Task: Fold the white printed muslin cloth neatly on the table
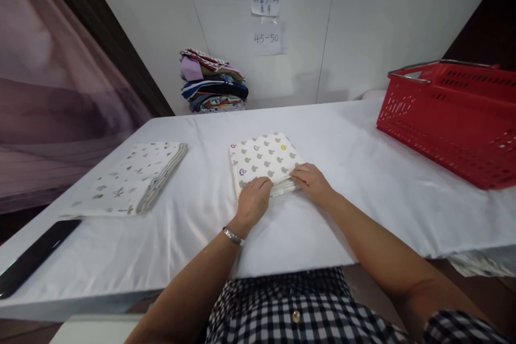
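A folded white cloth [266, 157] with grey, purple and yellow mushroom-like prints lies flat on the white-covered table [209, 236] in front of me. My left hand [253, 199] grips its near left edge, fingers closed over the fabric. At the near right corner, my right hand [312, 181] pinches the edge between thumb and fingers. Several layers show along the near side between both hands. The undersides of the fingers are hidden. To the left lies another folded white cloth [129, 177] with small plant prints, touched by neither hand.
A red plastic basket [447, 118] with a metal handle stands at the right. Folded textiles [213, 83] are piled beyond the table's far edge. A black flat object [36, 252] lies at the left edge. Paper signs [269, 37] hang on the wall.
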`<action>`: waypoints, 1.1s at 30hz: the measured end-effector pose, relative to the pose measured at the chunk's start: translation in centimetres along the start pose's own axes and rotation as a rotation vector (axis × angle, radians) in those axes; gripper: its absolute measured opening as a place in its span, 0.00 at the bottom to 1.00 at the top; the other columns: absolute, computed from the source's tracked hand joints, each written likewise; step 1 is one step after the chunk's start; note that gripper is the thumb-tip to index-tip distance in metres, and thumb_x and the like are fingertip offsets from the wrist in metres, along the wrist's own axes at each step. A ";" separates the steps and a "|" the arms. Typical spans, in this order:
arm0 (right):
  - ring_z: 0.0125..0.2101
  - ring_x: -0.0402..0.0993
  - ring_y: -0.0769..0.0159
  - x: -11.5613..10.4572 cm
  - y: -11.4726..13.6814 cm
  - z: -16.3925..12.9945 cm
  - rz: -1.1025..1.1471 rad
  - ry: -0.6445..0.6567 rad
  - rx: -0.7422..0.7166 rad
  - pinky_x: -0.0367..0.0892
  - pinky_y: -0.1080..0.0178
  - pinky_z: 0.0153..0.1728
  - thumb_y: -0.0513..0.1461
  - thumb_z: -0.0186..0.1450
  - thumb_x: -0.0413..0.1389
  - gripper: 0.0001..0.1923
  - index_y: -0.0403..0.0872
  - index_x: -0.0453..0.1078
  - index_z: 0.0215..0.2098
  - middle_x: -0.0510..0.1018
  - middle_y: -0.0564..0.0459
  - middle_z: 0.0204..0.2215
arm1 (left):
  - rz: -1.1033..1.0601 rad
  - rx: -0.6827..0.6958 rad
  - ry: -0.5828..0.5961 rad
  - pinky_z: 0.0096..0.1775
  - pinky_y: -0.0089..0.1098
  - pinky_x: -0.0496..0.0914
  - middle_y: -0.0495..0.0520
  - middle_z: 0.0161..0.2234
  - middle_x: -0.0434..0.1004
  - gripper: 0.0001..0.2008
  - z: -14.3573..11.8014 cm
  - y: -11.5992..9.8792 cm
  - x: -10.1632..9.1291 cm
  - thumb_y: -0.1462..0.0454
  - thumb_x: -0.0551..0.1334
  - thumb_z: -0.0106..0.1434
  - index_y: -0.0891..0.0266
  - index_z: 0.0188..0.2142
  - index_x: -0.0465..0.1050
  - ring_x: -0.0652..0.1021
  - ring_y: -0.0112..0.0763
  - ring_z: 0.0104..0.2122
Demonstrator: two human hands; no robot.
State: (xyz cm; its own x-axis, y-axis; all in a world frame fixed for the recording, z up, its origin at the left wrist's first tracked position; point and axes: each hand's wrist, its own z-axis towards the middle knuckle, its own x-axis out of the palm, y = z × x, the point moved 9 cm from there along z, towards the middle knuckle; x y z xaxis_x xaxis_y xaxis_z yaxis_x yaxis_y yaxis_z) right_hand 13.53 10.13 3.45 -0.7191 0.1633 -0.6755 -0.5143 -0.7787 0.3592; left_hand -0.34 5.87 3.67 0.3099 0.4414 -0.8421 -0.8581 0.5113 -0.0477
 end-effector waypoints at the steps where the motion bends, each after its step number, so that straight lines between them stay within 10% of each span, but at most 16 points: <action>1: 0.35 0.70 0.62 0.0 0.0 0.0 -0.006 -0.013 -0.007 0.63 0.57 0.39 0.40 0.68 0.48 0.11 0.49 0.73 0.38 0.77 0.49 0.34 | 0.012 -0.008 0.001 0.37 0.34 0.67 0.54 0.42 0.74 0.12 0.0 0.1 0.0 0.73 0.53 0.61 0.60 0.38 0.71 0.73 0.34 0.38; 18: 0.35 0.70 0.62 0.3 0.0 0.1 -0.023 0.025 -0.001 0.63 0.57 0.38 0.40 0.68 0.47 0.12 0.49 0.73 0.39 0.77 0.49 0.33 | 0.064 -0.012 0.125 0.36 0.37 0.66 0.56 0.43 0.72 0.09 2.6 -1.2 1.3 0.66 0.55 0.64 0.60 0.31 0.72 0.72 0.37 0.39; 33: 0.40 0.69 0.59 0.0 1.1 -0.1 0.032 0.059 -0.037 0.63 0.54 0.43 0.34 0.61 0.52 0.14 0.47 0.70 0.45 0.76 0.48 0.38 | -0.152 0.009 -0.004 0.42 0.36 0.65 0.55 0.38 0.72 0.08 1.9 -1.6 0.7 0.67 0.49 0.67 0.62 0.36 0.66 0.72 0.34 0.40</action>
State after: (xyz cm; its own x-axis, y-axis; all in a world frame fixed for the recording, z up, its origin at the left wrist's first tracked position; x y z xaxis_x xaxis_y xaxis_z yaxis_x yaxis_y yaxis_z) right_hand 13.00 9.26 3.81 -0.7055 0.1026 -0.7013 -0.4728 -0.8052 0.3579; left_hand 2.00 6.72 4.16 0.4372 0.3615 -0.8235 -0.7975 0.5791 -0.1692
